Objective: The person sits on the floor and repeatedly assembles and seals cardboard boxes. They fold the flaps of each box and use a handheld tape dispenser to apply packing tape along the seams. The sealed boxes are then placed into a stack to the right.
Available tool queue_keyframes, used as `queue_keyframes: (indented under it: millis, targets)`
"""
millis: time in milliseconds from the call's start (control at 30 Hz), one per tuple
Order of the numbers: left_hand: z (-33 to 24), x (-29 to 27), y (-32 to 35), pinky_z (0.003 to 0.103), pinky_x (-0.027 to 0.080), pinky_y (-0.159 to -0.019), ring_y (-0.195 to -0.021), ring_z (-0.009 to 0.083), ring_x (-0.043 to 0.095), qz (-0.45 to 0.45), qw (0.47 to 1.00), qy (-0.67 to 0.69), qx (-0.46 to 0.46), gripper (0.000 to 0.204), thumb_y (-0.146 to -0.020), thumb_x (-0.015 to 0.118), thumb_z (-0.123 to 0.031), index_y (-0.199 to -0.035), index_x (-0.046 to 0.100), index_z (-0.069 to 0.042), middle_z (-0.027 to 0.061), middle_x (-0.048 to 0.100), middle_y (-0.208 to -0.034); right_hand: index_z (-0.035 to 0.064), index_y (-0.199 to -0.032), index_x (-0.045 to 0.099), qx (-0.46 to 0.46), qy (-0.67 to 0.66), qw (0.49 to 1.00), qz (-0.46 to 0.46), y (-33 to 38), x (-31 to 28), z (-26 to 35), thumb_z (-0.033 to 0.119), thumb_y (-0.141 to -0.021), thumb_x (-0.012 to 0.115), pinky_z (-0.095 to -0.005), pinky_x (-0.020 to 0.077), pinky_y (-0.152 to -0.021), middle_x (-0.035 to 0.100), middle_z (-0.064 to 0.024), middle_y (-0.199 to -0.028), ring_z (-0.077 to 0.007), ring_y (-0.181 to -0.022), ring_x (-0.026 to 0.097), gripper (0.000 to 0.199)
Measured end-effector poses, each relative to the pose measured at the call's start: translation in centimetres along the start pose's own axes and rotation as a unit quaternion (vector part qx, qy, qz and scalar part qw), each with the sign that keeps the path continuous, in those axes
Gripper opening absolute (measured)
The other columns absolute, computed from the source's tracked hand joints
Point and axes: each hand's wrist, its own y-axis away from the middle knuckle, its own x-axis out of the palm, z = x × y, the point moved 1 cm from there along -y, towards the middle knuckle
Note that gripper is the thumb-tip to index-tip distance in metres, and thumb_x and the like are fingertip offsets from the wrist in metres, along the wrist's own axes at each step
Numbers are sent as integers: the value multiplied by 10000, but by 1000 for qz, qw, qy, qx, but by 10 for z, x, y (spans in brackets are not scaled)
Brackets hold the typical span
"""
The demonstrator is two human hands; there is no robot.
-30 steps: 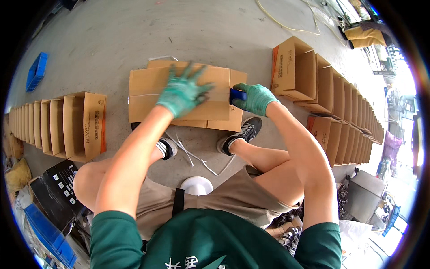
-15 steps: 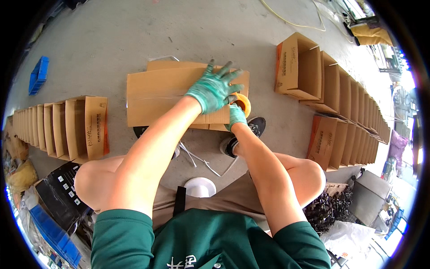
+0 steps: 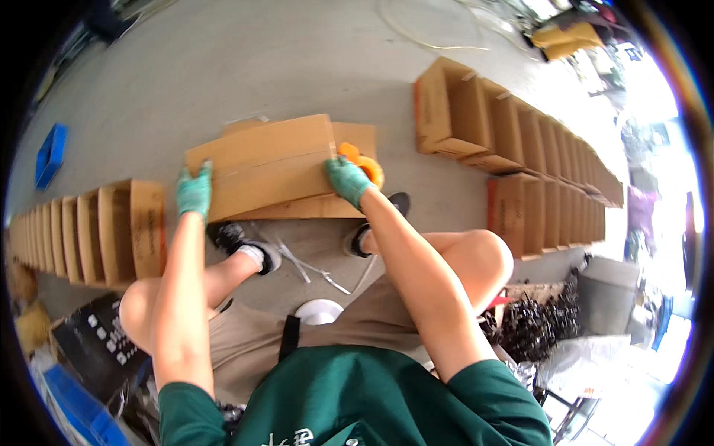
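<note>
The green-gloved left hand (image 3: pixel 194 195) is pinching one end of a flat cardboard piece (image 3: pixel 264 167), thumb and fingers slightly parted, while the right hand (image 3: pixel 346 181) is curling at the opposite end, its exact grip hidden beside an orange roll (image 3: pixel 376 172). Spanning between both sets of fingers, the smooth, seamed rectangle is looking light, stiff yet creasable, probably favouring a hold at both short edges.
</note>
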Motion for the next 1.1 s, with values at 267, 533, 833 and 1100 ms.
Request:
queue_keyframes:
  millis: [267,533,833,1100]
  targets:
    - [-136,-77,65,462,390,-1116,-1354,276,433,25,765,640,-65,703,-1028,272,-610,-1305,556,-28,143,508,-1411,29,-1280,604,283,-851,348,-273,117,-119,-143,294,-959,531,-324,509,-922,626,-122,-1302,-195,-1117,618,422]
    - [-224,-2,89,382,409,-1098,-1268,198,500,198,817,407,356,420,-1009,582,-299,-1356,531,-69,70,553,-1352,136,-1488,424,366,-871,220,-244,326,-142,-164,832,-904,259,-578,496,-930,565,-157,-1377,-382,-1108,598,924]
    - [-318,111,171,327,444,-1079,-1235,177,556,420,697,295,501,366,-937,628,-7,-1296,570,-52,77,588,-1339,60,-1436,452,459,-851,-1,-256,471,-18,-17,499,-956,487,-660,519,-915,542,-214,-1389,-431,-1229,561,652]
    - [-292,115,155,405,377,-1155,-1385,289,462,429,784,31,447,476,-996,564,-256,-1454,494,-147,112,484,-1508,-27,-1296,517,563,-699,-188,-398,454,74,72,154,-977,494,-569,567,-945,556,-219,-1320,-400,-1181,576,368]
